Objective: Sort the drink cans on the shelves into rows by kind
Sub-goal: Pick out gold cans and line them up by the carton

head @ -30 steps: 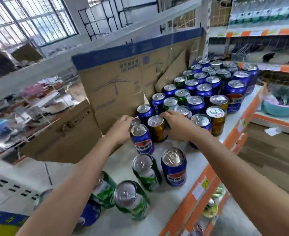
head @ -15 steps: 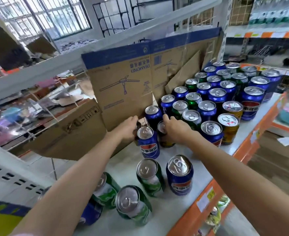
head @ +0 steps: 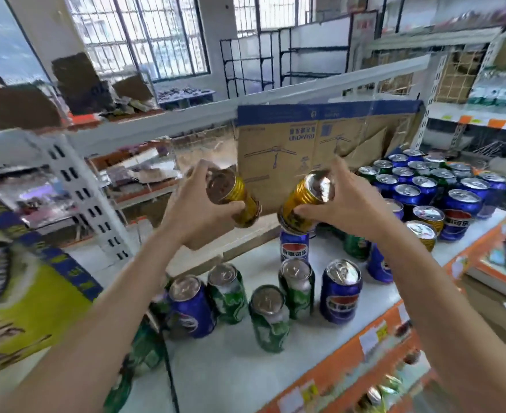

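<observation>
My left hand grips a gold can, held tilted in the air above the white shelf. My right hand grips a second gold can, also tilted, just above an upright blue cola can. In front stand loose green cans and blue cans. At the right, blue and green cans stand packed in rows, with two gold cans at their front edge.
A flattened cardboard box leans upright behind the cans. A white shelf upright stands at the left, with a yellow and blue carton in front of it. The shelf's orange front rail runs along the right. More shelving with bottles is at the far right.
Both hands lifted off the shelf, each bringing up a gold can from among the blue ones. The view swung up and left.
</observation>
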Demonstrator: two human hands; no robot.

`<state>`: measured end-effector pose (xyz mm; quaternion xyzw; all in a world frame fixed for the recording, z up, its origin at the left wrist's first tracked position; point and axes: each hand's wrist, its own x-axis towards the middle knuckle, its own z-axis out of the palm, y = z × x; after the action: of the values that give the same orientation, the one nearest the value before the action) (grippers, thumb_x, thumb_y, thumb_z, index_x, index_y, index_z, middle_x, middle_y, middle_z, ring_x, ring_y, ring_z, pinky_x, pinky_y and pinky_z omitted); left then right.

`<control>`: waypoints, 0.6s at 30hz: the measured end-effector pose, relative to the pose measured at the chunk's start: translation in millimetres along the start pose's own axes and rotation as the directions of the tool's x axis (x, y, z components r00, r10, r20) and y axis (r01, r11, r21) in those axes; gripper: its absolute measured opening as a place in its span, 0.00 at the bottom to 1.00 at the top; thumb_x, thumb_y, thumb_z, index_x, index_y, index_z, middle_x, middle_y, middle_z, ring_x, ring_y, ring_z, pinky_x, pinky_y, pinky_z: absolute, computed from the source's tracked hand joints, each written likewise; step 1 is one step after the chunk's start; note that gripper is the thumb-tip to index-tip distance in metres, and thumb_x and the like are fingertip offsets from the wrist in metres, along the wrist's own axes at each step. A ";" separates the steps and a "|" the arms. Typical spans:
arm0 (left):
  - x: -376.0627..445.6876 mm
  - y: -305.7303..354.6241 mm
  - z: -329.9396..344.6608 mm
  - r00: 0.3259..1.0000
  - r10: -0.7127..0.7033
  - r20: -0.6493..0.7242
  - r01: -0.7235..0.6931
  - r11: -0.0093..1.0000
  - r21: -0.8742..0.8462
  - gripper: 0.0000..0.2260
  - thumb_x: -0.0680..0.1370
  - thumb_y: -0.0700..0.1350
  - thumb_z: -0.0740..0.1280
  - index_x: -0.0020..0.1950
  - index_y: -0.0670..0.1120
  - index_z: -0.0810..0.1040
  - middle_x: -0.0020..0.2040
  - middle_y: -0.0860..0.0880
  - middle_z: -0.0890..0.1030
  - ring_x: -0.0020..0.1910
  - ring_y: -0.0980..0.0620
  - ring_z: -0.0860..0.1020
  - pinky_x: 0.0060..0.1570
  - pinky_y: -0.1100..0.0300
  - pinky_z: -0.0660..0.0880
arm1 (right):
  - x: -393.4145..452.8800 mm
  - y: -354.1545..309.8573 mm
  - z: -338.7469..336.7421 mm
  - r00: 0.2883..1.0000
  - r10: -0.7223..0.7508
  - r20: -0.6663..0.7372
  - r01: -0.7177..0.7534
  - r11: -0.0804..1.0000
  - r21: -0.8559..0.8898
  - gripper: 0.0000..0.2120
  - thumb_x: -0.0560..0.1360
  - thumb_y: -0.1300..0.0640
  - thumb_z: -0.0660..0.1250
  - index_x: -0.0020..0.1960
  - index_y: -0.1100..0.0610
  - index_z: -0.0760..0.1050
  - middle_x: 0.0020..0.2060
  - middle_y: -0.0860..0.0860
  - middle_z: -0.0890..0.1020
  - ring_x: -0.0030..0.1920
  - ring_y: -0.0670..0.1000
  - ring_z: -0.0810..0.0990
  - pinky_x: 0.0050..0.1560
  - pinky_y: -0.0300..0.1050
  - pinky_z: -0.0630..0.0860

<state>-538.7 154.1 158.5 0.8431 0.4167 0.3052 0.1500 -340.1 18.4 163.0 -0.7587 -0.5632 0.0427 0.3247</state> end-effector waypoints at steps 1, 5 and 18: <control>-12.1 -1.3 -14.8 1.000 -0.007 -0.021 0.007 1.000 -0.012 0.33 0.67 0.57 0.75 0.65 0.49 0.65 0.57 0.53 0.69 0.57 0.53 0.69 0.55 0.58 0.65 | -8.1 -13.8 3.2 0.998 -0.047 0.037 0.047 0.999 0.016 0.32 0.67 0.43 0.74 0.62 0.53 0.61 0.50 0.50 0.74 0.48 0.53 0.75 0.47 0.47 0.73; -70.8 -30.3 -69.5 0.998 -0.054 -0.022 0.052 0.997 -0.058 0.35 0.58 0.67 0.70 0.59 0.51 0.68 0.56 0.52 0.73 0.55 0.50 0.73 0.51 0.56 0.69 | -35.6 -72.5 31.0 0.923 -0.264 0.279 0.239 0.964 0.119 0.29 0.65 0.43 0.74 0.57 0.46 0.61 0.44 0.40 0.73 0.43 0.44 0.76 0.44 0.39 0.72; -296.2 -156.2 -246.4 0.866 -0.399 -0.301 0.465 0.864 0.193 0.29 0.64 0.54 0.78 0.61 0.52 0.71 0.56 0.55 0.71 0.53 0.53 0.71 0.51 0.57 0.69 | -97.7 -272.1 157.5 0.602 -0.625 0.497 0.548 0.776 0.313 0.37 0.65 0.38 0.72 0.67 0.49 0.59 0.57 0.46 0.73 0.54 0.47 0.71 0.51 0.41 0.66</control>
<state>-929.9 13.5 153.3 0.6940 0.6479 0.3101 0.0496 -668.3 44.3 157.0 -0.4586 -0.8472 0.1966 0.1826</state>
